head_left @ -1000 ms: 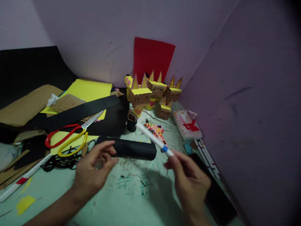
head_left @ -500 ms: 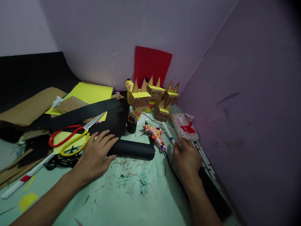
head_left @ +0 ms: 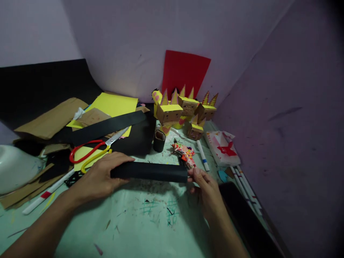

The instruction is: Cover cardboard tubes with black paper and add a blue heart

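A black paper roll (head_left: 150,172) lies crosswise between my two hands, seemingly raised a little off the table. My left hand (head_left: 103,173) is closed around its left end, thumb on the near side. At its right end, my right hand (head_left: 202,182) holds the edge between thumb and fingers. Just behind that end, partly covered by the roll and my hand, rests a glue gun (head_left: 185,152) with a flowery pattern. A short black tube (head_left: 159,141) with a brown lining stands upright behind the roll. Scissors (head_left: 107,142) with red and yellow handles lie beyond my left hand.
Several cardboard figures (head_left: 169,114) with pointed horns stand at the back before a red sheet (head_left: 185,73). Yellow paper (head_left: 115,105) and cardboard pieces are piled left. A white marker (head_left: 202,155), a plastic packet (head_left: 224,147) and a dark flat object (head_left: 247,218) are on the right.
My right hand has moved left from beside the marker to the roll's right end. My left hand has gone from resting on the roll to gripping it. The view has shifted slightly left.
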Tool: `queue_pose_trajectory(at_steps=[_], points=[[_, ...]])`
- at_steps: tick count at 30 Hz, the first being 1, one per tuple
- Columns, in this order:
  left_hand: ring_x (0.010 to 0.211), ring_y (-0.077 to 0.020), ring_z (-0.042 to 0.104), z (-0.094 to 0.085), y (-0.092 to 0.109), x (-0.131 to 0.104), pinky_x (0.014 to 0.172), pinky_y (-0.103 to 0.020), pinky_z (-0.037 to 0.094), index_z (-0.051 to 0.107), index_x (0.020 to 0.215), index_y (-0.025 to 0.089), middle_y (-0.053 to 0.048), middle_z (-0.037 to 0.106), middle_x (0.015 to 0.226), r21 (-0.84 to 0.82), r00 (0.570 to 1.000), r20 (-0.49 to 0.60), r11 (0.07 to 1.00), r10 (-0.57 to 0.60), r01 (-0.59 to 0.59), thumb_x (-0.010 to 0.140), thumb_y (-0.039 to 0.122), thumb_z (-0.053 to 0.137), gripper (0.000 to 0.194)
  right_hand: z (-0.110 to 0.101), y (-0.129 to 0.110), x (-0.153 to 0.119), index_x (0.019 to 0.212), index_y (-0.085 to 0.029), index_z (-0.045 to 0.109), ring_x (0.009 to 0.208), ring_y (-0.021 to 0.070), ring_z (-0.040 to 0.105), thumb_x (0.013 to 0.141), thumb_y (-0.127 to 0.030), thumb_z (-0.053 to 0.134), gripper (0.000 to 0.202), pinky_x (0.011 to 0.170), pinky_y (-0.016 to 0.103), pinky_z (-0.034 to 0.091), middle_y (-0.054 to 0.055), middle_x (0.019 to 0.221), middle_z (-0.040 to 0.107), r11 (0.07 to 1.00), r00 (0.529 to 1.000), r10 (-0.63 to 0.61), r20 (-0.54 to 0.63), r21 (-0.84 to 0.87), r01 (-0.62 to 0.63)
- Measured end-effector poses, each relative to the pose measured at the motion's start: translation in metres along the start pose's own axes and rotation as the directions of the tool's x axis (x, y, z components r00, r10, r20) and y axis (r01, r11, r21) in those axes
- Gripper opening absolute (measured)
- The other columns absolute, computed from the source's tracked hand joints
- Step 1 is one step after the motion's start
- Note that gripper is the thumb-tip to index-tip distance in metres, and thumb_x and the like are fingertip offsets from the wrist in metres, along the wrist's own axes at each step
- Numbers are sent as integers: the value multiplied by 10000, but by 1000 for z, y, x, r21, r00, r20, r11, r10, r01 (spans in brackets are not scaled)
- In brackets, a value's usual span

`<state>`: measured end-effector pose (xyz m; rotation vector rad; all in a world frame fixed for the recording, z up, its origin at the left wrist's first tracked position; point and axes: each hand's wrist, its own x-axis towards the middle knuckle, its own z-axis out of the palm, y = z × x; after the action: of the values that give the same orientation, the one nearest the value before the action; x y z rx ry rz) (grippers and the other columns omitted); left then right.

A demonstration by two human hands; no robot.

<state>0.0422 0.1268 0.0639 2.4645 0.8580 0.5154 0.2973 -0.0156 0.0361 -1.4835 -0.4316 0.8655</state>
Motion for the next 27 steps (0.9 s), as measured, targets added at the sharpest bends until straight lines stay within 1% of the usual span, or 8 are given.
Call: queue_pose_trajectory(at_steps=[2,4,9,14,18,21,24,27], points=[[995,-295,614,-2,2,1,888,-417,465,662,1081,168,-107,674,1084,-53,996,18,995,-83,84,703,326,675,410,-3,0,-2,690,-148,717,467,81,437,584,-635,742,499,389,165,307,-11,551,540,999,999,37,35,-6,-36],[977,-298,623,-4,3,2,869,-414,473,672,1072,180,-96,688,1072,-86,984,54,981,-170,174,686,352,679,422,-4,0,-3,724,-154,728,442,71,391,614,-609,739,469,387,172,274,-23,528,511,1000,998,-2,59,-26,4],[957,-276,632,-5,3,2,845,-389,465,656,1094,191,-79,700,1066,-101,945,173,949,-278,298,699,360,655,429,-1,3,-5,748,-194,731,696,181,550,646,-527,745,348,469,222,374,65,834,655,969,976,-210,56,-117,216],[869,-265,645,-9,3,0,763,-356,465,656,1087,188,-73,713,980,-71,912,271,938,-309,339,706,404,638,438,6,11,-4,767,-218,742,1036,311,559,626,-494,764,311,750,379,477,102,1069,662,972,976,-187,109,-121,200],[791,-245,631,-14,6,2,689,-315,453,666,1054,173,-61,706,879,-121,895,337,929,-294,350,693,461,618,464,7,11,-4,643,-206,725,1193,340,473,677,-524,721,320,1002,481,330,124,1190,634,974,975,-138,173,-158,165],[772,-217,616,-14,8,4,668,-275,444,681,988,183,-37,695,843,-192,894,373,922,-249,337,727,490,584,415,11,11,-8,647,-180,739,1103,335,537,690,-544,707,368,932,459,408,133,1182,639,995,971,-24,239,-85,46],[741,-196,608,-12,8,3,635,-242,440,698,913,193,-12,689,792,-257,892,384,900,-239,351,753,501,570,370,15,12,-11,688,-150,754,842,250,618,687,-516,732,367,724,345,505,110,915,701,994,953,85,292,38,-100],[732,-202,613,-9,7,2,626,-242,448,713,871,193,-12,697,773,-271,893,365,887,-265,374,771,509,554,368,17,13,-11,696,-138,761,663,179,587,694,-483,744,345,594,263,484,56,680,661,982,942,128,310,95,-165]])
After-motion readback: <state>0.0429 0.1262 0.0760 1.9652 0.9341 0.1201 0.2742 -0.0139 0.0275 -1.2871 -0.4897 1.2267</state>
